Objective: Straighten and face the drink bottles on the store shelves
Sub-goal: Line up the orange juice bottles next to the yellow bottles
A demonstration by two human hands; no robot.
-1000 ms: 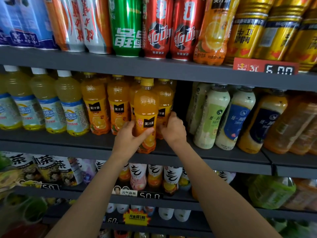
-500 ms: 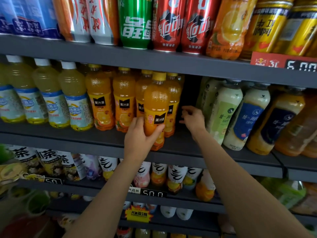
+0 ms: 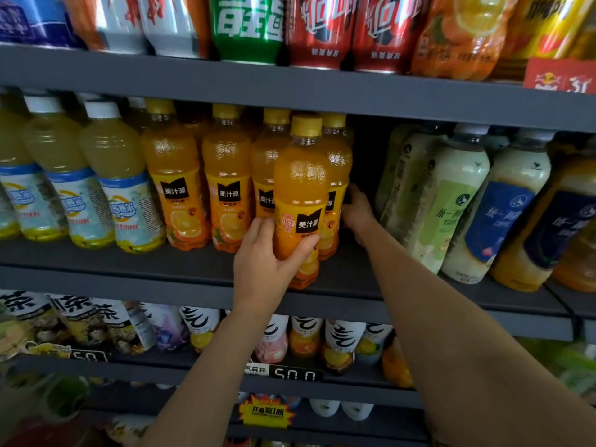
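Far left, middle dark grey metal shelf (image 3: 129,272): row of pale yellow plastic drink bottles with white caps and blue-white labels (image 3: 119,175), upright, labels forward.

Just right of these: row of orange juice plastic bottles with yellow caps and black label patches (image 3: 175,188), upright, labels forward, standing side by side.

Nearer the shelf edge, in front of that row: single orange juice plastic bottle with yellow cap (image 3: 301,188), upright, label facing forward, base on the shelf close to the front lip.

Left hand (image 3: 267,262): wrapped round the lower body of the single orange juice bottle, fingers on its left side, thumb curled across the front below the label.

Behind and just right of the single bottle: rearmost orange juice bottle at the right end of the row (image 3: 337,175), partly hidden.

Right hand (image 3: 356,211): reaching deep onto the shelf, against the right side of the rearmost orange juice bottle. Fingers hidden behind the bottles; grip cannot be determined.

Right of the right hand: dark gap, then milky white-green plastic bottles with green labels (image 3: 451,201), leaning left, followed by bottles with dark blue labels (image 3: 503,217).

Upper shelf: green can (image 3: 246,27), red cans (image 3: 322,30), blurred.

Lower shelf: white-wrapped bottles with black brush script (image 3: 342,340), black price tag (image 3: 295,374) on the shelf edge.
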